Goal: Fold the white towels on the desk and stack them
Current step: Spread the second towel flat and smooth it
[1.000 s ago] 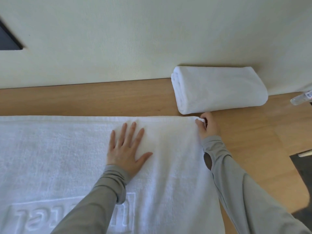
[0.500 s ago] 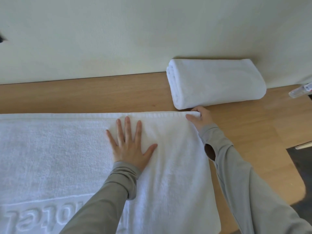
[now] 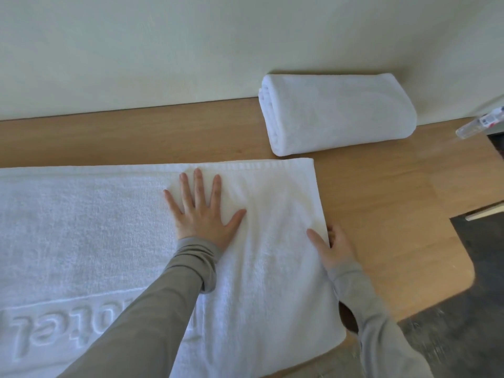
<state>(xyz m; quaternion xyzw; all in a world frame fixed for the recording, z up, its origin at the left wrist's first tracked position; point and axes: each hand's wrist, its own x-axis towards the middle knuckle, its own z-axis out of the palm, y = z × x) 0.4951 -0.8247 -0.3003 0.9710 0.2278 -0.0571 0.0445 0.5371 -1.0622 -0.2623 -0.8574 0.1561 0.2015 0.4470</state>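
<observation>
Now the left hand (image 3: 203, 214) presses flat on the spread white towel (image 3: 81, 227), fingers splayed apart, while the right hand (image 3: 334, 249) pinches that towel's right edge (thumb on top, fingers tucked beneath). A folded towel (image 3: 338, 113) lies at the desk's (image 3: 381, 200) back edge, just beyond the spread one

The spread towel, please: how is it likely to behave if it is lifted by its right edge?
Probably floppy: the spread towel lies flat and wrinkles softly around the left hand. Its thick terry looks fairly heavy, so it would likely sag from the right hand gripping its edge.
</observation>
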